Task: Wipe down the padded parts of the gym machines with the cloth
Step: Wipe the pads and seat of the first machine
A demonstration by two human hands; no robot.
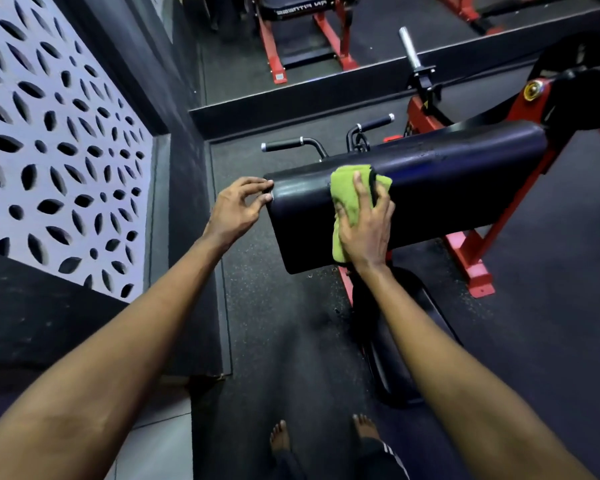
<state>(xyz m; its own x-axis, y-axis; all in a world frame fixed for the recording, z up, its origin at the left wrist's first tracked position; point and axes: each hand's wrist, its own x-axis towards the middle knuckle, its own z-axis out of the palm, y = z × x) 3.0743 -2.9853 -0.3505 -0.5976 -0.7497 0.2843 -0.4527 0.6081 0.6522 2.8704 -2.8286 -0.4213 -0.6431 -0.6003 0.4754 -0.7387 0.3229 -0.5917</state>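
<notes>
On the near face of the glossy black pad [430, 174], a folded green cloth [343, 188] lies pressed flat under the right hand [364, 230], fingers spread and straight. Left hand [236, 209], fingers loosely curled, touches the pad's left end, gripping nothing.

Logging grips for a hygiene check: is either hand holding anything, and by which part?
Nothing is gripped. The right hand presses the cloth flat against the pad; the left hand only touches the pad's left end with its fingertips.
</notes>
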